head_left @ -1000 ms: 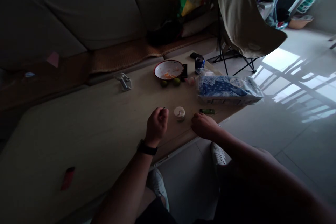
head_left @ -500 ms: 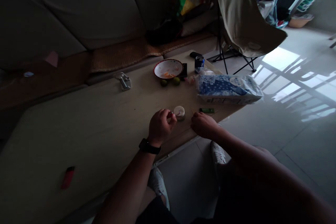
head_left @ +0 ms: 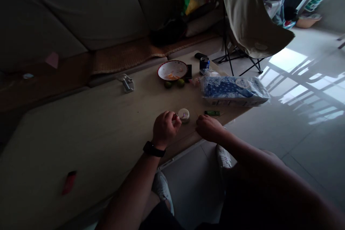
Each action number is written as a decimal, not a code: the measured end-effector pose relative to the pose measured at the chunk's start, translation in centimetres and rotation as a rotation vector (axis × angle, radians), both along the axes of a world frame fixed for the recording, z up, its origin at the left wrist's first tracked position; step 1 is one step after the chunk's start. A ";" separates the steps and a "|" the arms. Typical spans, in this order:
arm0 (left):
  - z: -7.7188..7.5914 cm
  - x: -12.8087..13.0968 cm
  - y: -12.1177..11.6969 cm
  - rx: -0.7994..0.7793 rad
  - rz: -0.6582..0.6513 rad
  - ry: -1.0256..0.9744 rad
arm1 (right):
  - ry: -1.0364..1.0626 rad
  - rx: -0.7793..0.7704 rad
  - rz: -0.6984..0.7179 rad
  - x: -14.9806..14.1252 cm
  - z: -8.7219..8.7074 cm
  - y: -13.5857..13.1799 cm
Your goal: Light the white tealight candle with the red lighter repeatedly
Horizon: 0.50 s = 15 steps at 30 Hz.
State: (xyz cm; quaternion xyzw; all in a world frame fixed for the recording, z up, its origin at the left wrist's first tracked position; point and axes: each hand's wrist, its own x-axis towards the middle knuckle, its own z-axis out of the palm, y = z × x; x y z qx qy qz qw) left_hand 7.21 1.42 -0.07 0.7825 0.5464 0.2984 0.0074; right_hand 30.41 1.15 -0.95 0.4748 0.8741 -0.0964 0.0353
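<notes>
The person's left hand (head_left: 165,127), with a dark watch (head_left: 153,149) at its wrist, is bent narrow around a small object (head_left: 176,115), mostly hidden by the fingers, its tip right beside a round, pale-topped jar (head_left: 183,114). The jar stands upright on the long table (head_left: 107,125), between the two hands and near the table's front edge. The right hand (head_left: 208,127) rests there with fingers curled in; a thin pale stick (head_left: 196,113) shows by its fingertips, though whether they grip it cannot be told. Just beyond that hand lies a green lighter-shaped item (head_left: 212,113), with a blue-and-white plastic pack (head_left: 234,90) farther back, and two green fruits (head_left: 180,83) sit against a red-rimmed bowl (head_left: 172,66)
</notes>
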 end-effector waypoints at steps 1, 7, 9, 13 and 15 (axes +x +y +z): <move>0.0 0.0 0.0 0.001 -0.002 -0.001 | 0.007 0.010 0.017 0.0 -0.1 0.0; 0.0 0.0 0.0 -0.005 -0.008 -0.029 | 0.013 0.017 0.058 0.1 -0.4 0.2; 0.1 0.0 0.0 -0.007 -0.011 -0.034 | 0.015 0.011 0.032 0.1 -0.3 0.2; 0.1 0.0 0.0 -0.005 -0.020 -0.026 | 0.020 0.001 0.031 0.0 -0.1 0.2; 0.0 0.0 0.1 -0.002 -0.023 -0.013 | 0.019 -0.007 0.029 0.0 0.0 0.1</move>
